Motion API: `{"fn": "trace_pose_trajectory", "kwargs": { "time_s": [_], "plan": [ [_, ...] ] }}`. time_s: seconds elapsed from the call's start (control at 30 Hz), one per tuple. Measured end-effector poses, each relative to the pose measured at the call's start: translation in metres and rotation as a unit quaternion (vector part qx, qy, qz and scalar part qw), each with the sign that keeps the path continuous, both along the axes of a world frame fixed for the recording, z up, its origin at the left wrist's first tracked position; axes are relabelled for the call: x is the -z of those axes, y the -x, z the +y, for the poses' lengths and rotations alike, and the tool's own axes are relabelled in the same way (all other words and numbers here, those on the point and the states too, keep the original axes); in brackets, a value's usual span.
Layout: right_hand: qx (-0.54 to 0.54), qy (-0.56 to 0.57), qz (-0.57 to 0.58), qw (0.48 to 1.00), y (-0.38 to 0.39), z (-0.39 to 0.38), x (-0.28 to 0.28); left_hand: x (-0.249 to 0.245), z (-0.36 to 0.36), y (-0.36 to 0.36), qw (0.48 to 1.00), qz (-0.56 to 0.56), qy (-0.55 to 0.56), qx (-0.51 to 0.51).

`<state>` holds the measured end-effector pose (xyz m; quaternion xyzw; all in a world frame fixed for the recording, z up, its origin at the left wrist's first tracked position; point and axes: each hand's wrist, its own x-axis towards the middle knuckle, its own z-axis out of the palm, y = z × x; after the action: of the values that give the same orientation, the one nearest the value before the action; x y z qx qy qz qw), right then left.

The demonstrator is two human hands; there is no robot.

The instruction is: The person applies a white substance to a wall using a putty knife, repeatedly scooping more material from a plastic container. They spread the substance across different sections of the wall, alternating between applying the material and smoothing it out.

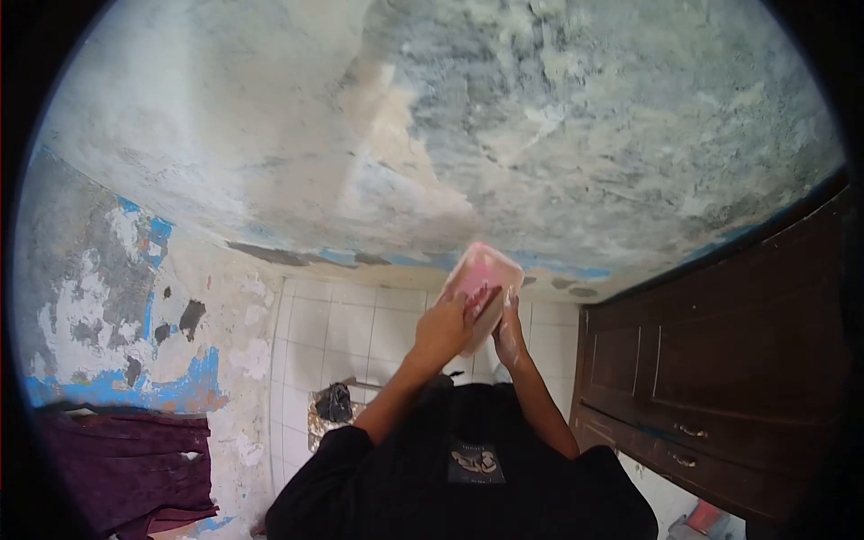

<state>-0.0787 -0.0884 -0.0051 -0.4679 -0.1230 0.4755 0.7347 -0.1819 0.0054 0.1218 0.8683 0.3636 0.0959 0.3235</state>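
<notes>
A pink plastic tray (483,263), smeared with white paste around its rim, is tilted in front of my chest. My right hand (510,335) grips its right side, with white smears on the thumb and fingers. Over the tray's middle, my left hand (447,326) reaches in from the left. Its fingers are curled and spotted with white. What they hold, if anything, is hidden against the tray. Just beyond the tray rises a wall (558,135), patchy with grey and with a smoother pale coat on its left part.
Dark brown cabinet doors (711,351) stand at the right. To the left is a peeling wall (180,315) with blue paint patches and a purple cloth (135,468). White tiles (342,324) cover the floor, where a black bag (334,402) lies near my left arm.
</notes>
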Motion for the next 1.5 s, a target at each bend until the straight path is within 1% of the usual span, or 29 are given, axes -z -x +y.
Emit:
{"fn": "trace_pose_trajectory", "kwargs": {
  "time_s": [0.07, 0.13, 0.17, 0.23, 0.33, 0.47, 0.53, 0.57, 0.63, 0.73, 0.77, 0.8, 0.83, 0.87, 0.93, 1.0, 1.1, 1.13, 1.2, 1.23, 1.33, 1.37, 1.43, 1.5],
  "plan": [
    [0.009, 0.026, 0.000, 1.000, 0.004, 0.001, 0.004, 0.014, 0.001, 0.004, 0.999, -0.024, -0.016, 0.015],
    [0.005, 0.051, 0.010, 0.999, 0.002, 0.007, 0.009, 0.024, 0.008, 0.009, 0.980, -0.136, -0.103, 0.101],
    [-0.002, 0.069, 0.022, 0.997, 0.002, 0.009, 0.013, 0.028, 0.009, 0.015, 0.988, -0.115, -0.068, 0.083],
    [0.003, 0.066, 0.045, 0.997, 0.003, 0.013, 0.018, 0.028, 0.013, 0.018, 0.996, -0.080, 0.004, 0.049],
    [0.026, 0.062, 0.051, 0.996, -0.001, 0.020, 0.014, -0.001, 0.018, 0.020, 0.993, -0.077, 0.086, -0.022],
    [0.070, 0.027, 0.033, 0.997, -0.001, 0.025, 0.010, 0.026, 0.039, 0.026, 0.973, -0.205, 0.100, -0.001],
    [0.091, 0.052, 0.067, 0.992, -0.007, 0.029, 0.009, 0.028, 0.046, 0.021, 0.954, -0.270, 0.132, -0.001],
    [0.097, 0.059, 0.074, 0.991, -0.010, 0.028, 0.008, 0.028, 0.051, 0.019, 0.950, -0.270, 0.157, -0.005],
    [0.106, 0.066, 0.078, 0.989, -0.014, 0.023, 0.009, 0.001, 0.055, 0.020, 0.942, -0.264, 0.207, -0.010],
    [0.118, 0.072, 0.070, 0.988, -0.021, 0.018, 0.010, -0.067, 0.083, 0.009, 0.976, -0.206, 0.037, 0.061],
    [0.131, 0.080, 0.067, 0.986, -0.022, 0.015, 0.009, -0.098, 0.088, 0.000, 0.958, -0.271, -0.042, 0.086],
    [0.145, 0.089, 0.064, 0.983, -0.024, 0.011, 0.010, -0.133, 0.092, -0.010, 0.928, -0.334, -0.119, 0.112],
    [0.153, 0.078, 0.060, 0.983, -0.027, 0.008, 0.022, -0.167, 0.097, -0.016, 0.916, -0.313, -0.226, 0.111],
    [0.153, 0.080, 0.059, 0.983, -0.029, 0.004, 0.026, -0.198, 0.101, -0.022, 0.892, -0.289, -0.331, 0.108],
    [0.152, 0.085, 0.056, 0.983, -0.034, 0.001, 0.032, -0.248, 0.110, -0.038, 0.818, -0.283, -0.488, 0.113],
    [0.158, 0.083, 0.059, 0.982, -0.035, 0.000, 0.040, -0.286, 0.119, -0.062, 0.730, -0.301, -0.608, 0.085],
    [0.181, 0.089, 0.069, 0.977, -0.033, -0.005, 0.041, -0.319, 0.139, -0.091, 0.651, -0.288, -0.697, 0.080],
    [0.189, 0.092, 0.074, 0.975, -0.032, -0.007, 0.039, -0.321, 0.146, -0.099, 0.658, -0.252, -0.707, 0.061],
    [0.182, 0.086, 0.072, 0.977, -0.032, -0.013, 0.044, -0.311, 0.165, -0.117, 0.666, -0.178, -0.724, 0.026],
    [0.179, 0.084, 0.074, 0.978, -0.031, -0.015, 0.044, -0.296, 0.172, -0.120, 0.663, -0.136, -0.736, 0.026],
    [0.197, 0.089, 0.078, 0.973, -0.028, -0.027, 0.039, -0.242, 0.168, -0.116, 0.688, -0.117, -0.712, 0.076],
    [0.157, 0.053, 0.076, 0.983, -0.036, -0.036, 0.049, -0.232, 0.163, -0.109, 0.708, -0.111, -0.690, 0.098],
    [0.166, 0.066, 0.072, 0.981, -0.036, -0.048, 0.058, -0.217, 0.152, -0.092, 0.748, -0.098, -0.642, 0.138],
    [0.194, 0.091, 0.067, 0.974, -0.040, -0.050, 0.055, -0.226, 0.137, -0.071, 0.807, -0.168, -0.544, 0.155]
  ]
}}
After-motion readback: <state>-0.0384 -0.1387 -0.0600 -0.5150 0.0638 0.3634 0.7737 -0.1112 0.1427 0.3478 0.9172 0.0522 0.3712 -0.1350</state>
